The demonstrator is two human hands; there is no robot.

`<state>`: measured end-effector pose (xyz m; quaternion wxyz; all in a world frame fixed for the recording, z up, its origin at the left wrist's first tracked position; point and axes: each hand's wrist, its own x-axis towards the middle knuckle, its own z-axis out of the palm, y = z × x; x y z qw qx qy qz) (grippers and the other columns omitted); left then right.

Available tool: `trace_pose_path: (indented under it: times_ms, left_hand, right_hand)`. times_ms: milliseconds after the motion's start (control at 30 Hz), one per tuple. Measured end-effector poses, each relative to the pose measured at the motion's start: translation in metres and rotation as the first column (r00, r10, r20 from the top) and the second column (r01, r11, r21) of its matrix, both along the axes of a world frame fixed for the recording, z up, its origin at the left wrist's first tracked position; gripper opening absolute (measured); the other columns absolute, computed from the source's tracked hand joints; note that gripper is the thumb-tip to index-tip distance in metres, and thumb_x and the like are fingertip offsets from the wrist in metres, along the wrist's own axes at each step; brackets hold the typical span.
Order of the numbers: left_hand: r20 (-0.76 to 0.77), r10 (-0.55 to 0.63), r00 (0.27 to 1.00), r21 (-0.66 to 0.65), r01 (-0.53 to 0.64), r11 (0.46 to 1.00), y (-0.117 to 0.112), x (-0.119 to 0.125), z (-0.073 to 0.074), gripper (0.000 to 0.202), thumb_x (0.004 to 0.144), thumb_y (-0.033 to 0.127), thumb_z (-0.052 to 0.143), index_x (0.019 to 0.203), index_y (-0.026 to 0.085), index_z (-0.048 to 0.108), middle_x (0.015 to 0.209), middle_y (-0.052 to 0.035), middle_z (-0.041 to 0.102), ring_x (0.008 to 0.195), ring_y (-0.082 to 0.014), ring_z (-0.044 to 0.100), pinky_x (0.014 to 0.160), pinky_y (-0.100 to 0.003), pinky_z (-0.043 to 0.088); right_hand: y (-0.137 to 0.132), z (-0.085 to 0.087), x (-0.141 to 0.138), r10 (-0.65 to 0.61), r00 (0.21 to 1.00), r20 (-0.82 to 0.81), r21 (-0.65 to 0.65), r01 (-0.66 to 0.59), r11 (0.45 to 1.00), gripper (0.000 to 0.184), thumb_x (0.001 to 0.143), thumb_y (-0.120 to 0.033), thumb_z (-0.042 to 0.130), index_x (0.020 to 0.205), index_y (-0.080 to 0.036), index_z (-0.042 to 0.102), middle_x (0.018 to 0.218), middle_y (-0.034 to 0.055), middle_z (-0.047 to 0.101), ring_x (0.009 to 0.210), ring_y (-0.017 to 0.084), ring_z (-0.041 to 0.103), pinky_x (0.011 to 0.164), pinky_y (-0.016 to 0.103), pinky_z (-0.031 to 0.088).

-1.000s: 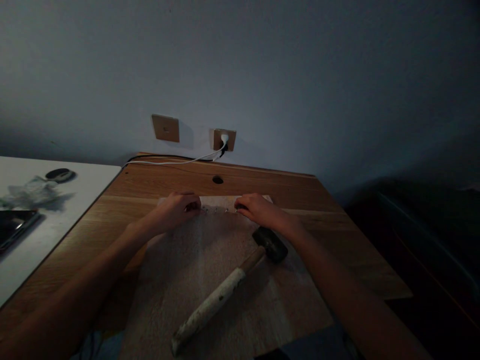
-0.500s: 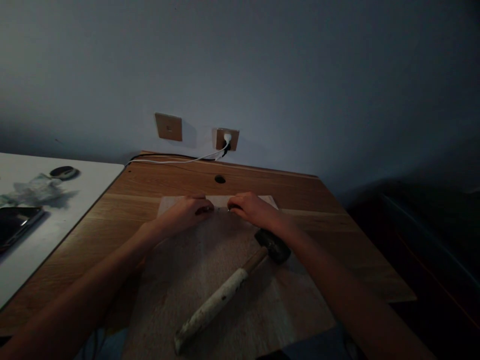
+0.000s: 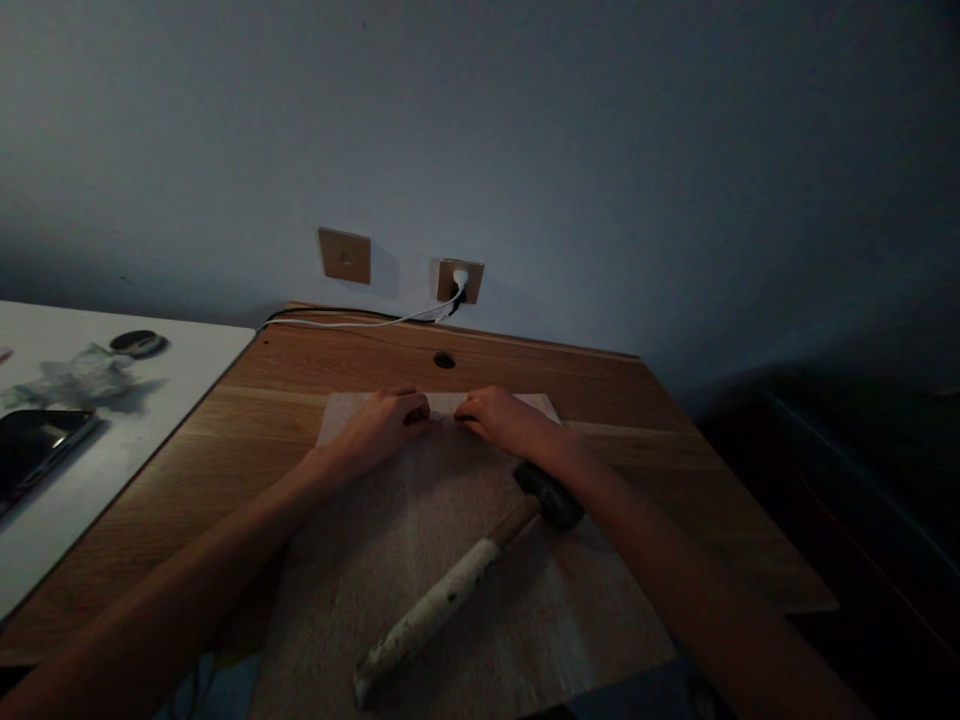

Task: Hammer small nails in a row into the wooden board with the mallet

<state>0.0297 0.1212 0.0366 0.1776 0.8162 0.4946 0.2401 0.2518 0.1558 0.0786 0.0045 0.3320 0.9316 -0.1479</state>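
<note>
My left hand (image 3: 386,422) rests near the far edge of a wooden board (image 3: 360,570), its fingers curled and the tips pressed together. Facing it across a small gap, my right hand (image 3: 496,414) is closed in a similar way over the same edge. Whatever is pinched in either hand is too small and dark to make out. A hammer (image 3: 442,600) lies diagonally on the board, with its dark head (image 3: 551,497) beside my right wrist and its pale, worn handle pointing to the near left. Neither hand grips the hammer.
The board lies on a wooden desk (image 3: 660,480) against a wall. Cables (image 3: 352,322) run from a wall socket (image 3: 472,285) along the back edge, behind a round hole (image 3: 444,360). On a white table (image 3: 202,350) at left are crumpled plastic (image 3: 90,375), a dark round object (image 3: 138,343) and a phone-like device (image 3: 41,445).
The view has shifted slightly, so everything sits a little further right. Both hands stay at the far edge of the board, with only small finger movement. The hammer lies as before.
</note>
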Motion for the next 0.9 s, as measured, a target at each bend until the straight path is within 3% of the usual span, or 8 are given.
trace_pose_path:
  times_ms: [233,400,533,767,833,900]
  left_hand:
    - [0.038,0.003,0.999,0.014,-0.003,1.000,-0.001,-0.001,0.000,0.017,0.089,0.030,0.067,0.079,0.018,0.073,0.078,-0.0034,0.069,0.070,-0.0164,0.063,0.069,-0.026,0.046]
    - [0.029,-0.114,0.993,-0.048,0.115,0.992,0.002,-0.012,0.001,0.018,0.091,0.027,0.061,0.095,0.023,0.078,0.093,-0.0038,0.075,0.083,-0.0187,0.068,0.083,-0.029,0.050]
    - [0.045,-0.121,0.992,-0.097,0.125,0.987,0.002,-0.017,0.001,0.021,0.090,0.024,0.059,0.097,0.026,0.078,0.094,-0.0027,0.075,0.085,-0.0187,0.068,0.082,-0.028,0.049]
    - [0.257,0.068,0.964,-0.192,-0.018,0.981,0.001,-0.011,0.006,0.012,0.083,0.031,0.067,0.084,0.020,0.071,0.077,-0.0008,0.071,0.069,-0.0163,0.064,0.067,-0.026,0.046]
    - [0.387,0.123,0.914,-0.285,-0.008,0.958,0.004,-0.010,0.005,0.018,0.081,0.036,0.070,0.084,0.019,0.070,0.075,-0.0004,0.068,0.068,-0.0151,0.062,0.064,-0.025,0.046]
    - [0.542,0.207,0.814,-0.410,0.041,0.911,0.006,-0.011,0.004,0.022,0.078,0.038,0.072,0.085,0.018,0.069,0.074,0.0000,0.066,0.066,-0.0136,0.059,0.062,-0.025,0.045]
  right_hand:
    - [0.003,0.011,0.004,-0.030,0.995,-0.091,0.036,0.034,0.999,0.028,0.095,-0.004,0.056,0.108,-0.015,0.078,0.108,0.0129,0.073,0.093,0.019,0.068,0.084,0.029,0.047]
    - [0.002,0.007,-0.004,-0.002,0.993,-0.120,0.008,0.003,1.000,0.020,0.095,-0.008,0.062,0.105,-0.013,0.078,0.102,0.0115,0.075,0.093,0.018,0.068,0.086,0.027,0.048]
    - [0.002,0.004,-0.013,-0.003,0.993,-0.121,-0.019,0.001,1.000,0.019,0.092,-0.007,0.064,0.102,-0.013,0.079,0.099,0.0105,0.078,0.091,0.018,0.070,0.084,0.026,0.047]
    - [0.002,0.004,-0.026,-0.020,0.997,-0.075,-0.040,0.017,0.999,0.024,0.087,0.001,0.064,0.099,-0.011,0.080,0.097,0.0114,0.080,0.090,0.019,0.072,0.082,0.026,0.047]
    - [0.001,0.006,-0.028,-0.022,0.998,-0.051,-0.035,0.020,0.999,0.024,0.086,0.001,0.064,0.100,-0.010,0.080,0.098,0.0128,0.080,0.090,0.020,0.072,0.080,0.026,0.047]
    - [0.001,0.009,-0.030,-0.015,0.999,-0.031,-0.030,0.014,0.999,0.023,0.087,0.000,0.064,0.099,-0.011,0.080,0.096,0.0121,0.080,0.090,0.020,0.072,0.079,0.025,0.047]
